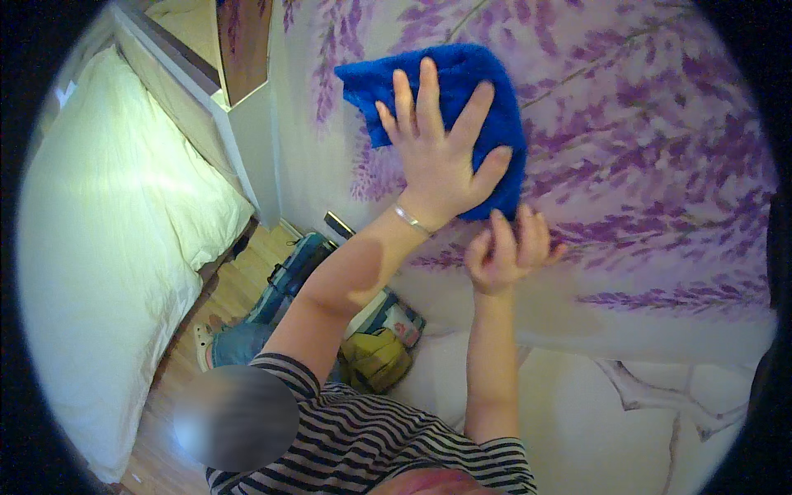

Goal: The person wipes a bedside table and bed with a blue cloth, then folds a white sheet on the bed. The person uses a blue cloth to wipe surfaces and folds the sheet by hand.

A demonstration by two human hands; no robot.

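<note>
A blue cloth (445,62) is spread against a pale wall (627,165) printed with purple lavender. My left hand (441,157) lies flat on it with fingers spread wide, and a bracelet (410,219) circles that wrist. One corner of the cloth juts out at the upper left, and its right side is rounded. Just below the cloth's lower edge is my right hand (513,252), its fingers apart and loosely bent. One fingertip comes up to the cloth's edge; whether it touches, I cannot tell.
Left stands a bed with a pale cover (115,247). A white-edged furniture piece (252,140) rises beside the wall. On the wooden floor (243,280) are a teal bag (301,264) and an olive-green bag (375,359). Marble-patterned panelling (561,396) covers the lower right.
</note>
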